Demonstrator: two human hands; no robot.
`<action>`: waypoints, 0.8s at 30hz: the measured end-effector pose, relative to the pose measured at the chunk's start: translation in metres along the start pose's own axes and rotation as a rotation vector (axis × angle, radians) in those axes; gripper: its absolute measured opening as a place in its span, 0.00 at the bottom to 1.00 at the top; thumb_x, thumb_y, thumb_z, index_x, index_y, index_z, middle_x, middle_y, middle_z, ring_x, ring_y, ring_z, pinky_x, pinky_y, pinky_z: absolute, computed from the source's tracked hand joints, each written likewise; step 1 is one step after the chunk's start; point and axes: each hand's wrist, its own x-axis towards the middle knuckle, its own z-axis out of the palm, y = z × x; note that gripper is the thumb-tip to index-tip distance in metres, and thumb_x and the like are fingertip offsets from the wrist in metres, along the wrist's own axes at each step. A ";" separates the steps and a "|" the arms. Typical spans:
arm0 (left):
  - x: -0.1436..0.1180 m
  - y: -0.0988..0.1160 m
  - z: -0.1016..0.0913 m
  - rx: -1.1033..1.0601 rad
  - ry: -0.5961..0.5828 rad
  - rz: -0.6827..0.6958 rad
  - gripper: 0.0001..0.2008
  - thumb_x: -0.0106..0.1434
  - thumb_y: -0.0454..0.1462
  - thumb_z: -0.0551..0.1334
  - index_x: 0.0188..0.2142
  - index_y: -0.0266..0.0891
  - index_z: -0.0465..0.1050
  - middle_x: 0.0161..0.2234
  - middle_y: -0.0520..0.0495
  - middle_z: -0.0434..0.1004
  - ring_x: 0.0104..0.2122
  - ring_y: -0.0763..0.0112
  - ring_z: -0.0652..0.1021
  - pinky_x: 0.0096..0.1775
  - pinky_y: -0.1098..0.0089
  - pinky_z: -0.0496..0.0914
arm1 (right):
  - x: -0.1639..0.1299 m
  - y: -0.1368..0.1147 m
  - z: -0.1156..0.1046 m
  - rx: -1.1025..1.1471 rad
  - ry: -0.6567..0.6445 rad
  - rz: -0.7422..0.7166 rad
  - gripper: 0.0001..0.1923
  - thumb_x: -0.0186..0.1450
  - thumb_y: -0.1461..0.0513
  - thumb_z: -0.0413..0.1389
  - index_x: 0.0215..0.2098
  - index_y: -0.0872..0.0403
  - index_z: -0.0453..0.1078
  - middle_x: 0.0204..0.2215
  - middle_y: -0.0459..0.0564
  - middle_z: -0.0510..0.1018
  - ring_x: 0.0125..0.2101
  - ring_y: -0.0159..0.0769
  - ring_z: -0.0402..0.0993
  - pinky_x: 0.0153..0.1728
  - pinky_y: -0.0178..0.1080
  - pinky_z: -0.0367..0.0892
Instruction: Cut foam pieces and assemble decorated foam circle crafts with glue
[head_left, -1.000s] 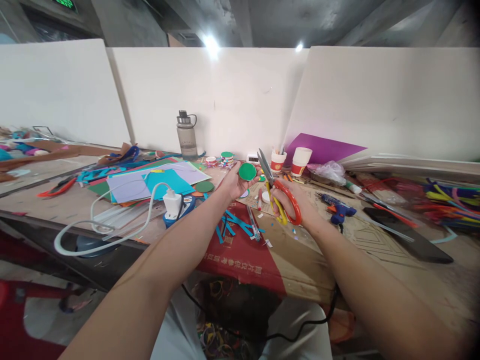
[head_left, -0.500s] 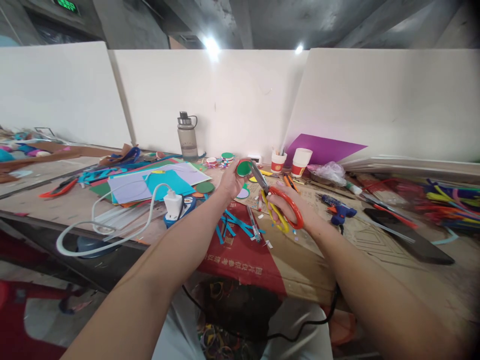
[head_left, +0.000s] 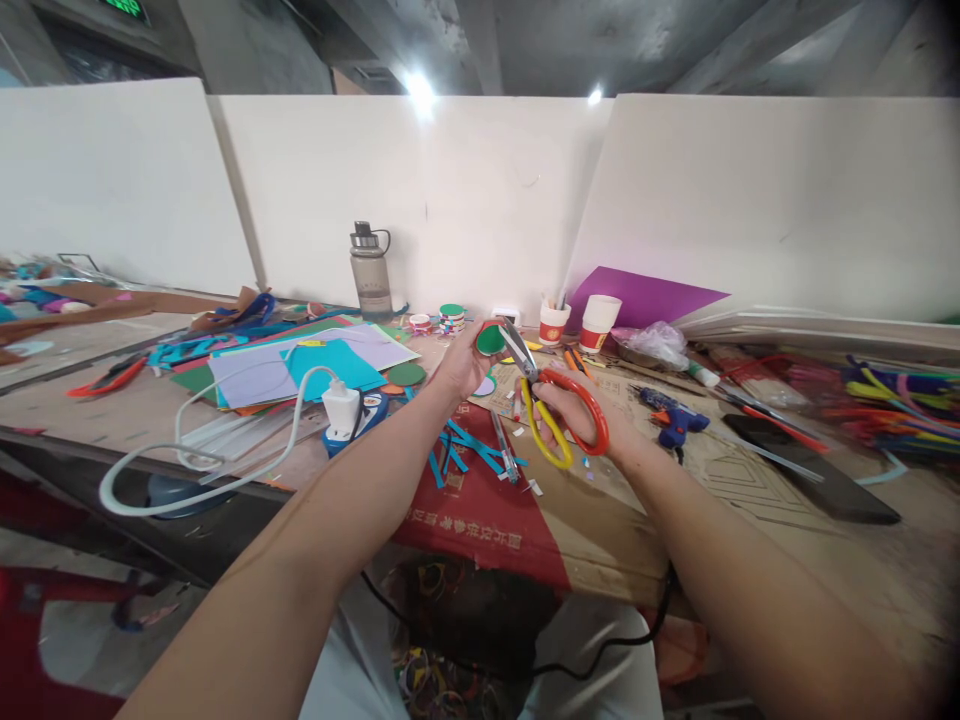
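Observation:
My left hand (head_left: pixel 466 362) grips a small green paper disc (head_left: pixel 491 340) by its edge above the table. In my right hand (head_left: pixel 566 410) are scissors (head_left: pixel 550 425) with one red and one yellow handle loop. Their blades are parted and point up and left, with the tips at the disc's right edge; whether they touch the paper I cannot tell. Below the hands lie blue paper strips (head_left: pixel 480 448), a clear pen-like tool (head_left: pixel 505 450) and small paper scraps. A pale purple disc (head_left: pixel 486 386) lies beside my left hand.
Coloured paper sheets (head_left: pixel 330 365), a white plug (head_left: pixel 341 408) with a looped cable and a water bottle (head_left: pixel 371 272) are on the left. Two paper cups (head_left: pixel 600 322) stand at the back. A blue glue gun (head_left: pixel 681 424) and a dark phone-like slab (head_left: pixel 817 475) lie right.
The scissor blades have opened wider at the disc, and the yellow handle loop has swung left, away from the red one. The view has shifted slightly.

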 end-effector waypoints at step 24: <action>-0.002 0.001 0.002 0.034 -0.028 -0.009 0.14 0.63 0.45 0.60 0.36 0.36 0.77 0.38 0.42 0.82 0.46 0.61 0.79 0.46 0.63 0.73 | -0.004 -0.021 0.006 0.093 0.064 0.203 0.11 0.61 0.54 0.50 0.37 0.50 0.65 0.14 0.40 0.66 0.12 0.30 0.59 0.13 0.34 0.55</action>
